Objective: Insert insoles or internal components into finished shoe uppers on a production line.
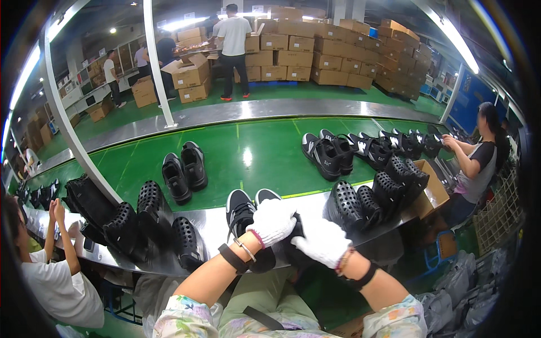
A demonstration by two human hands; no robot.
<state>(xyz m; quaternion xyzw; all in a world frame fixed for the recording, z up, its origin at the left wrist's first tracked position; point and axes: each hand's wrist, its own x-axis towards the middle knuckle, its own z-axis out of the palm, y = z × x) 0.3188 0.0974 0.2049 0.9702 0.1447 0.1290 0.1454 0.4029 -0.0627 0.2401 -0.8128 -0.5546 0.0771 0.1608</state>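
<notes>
Together, gloved left hand (pixel 273 221) and right hand (pixel 322 242) close their fingers on a black sneaker (pixel 246 217).

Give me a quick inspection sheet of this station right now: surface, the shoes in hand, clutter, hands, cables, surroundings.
Surface: green conveyor belt with a shiny metal edge on the near side.
Job's things: pair of black sneakers with white soles at the metal edge, under both hands.
Clutter: black perforated clogs to the left, more clogs to the right; a black sneaker pair and a row of sneakers on the belt.
Grippers: left hand and right hand, white-gloved, both resting on the sneakers; a firm grip cannot be told.
Cables: nothing seen.
Surroundings: stacked cardboard boxes behind; seated co-workers on both sides, people standing by the boxes.
</notes>
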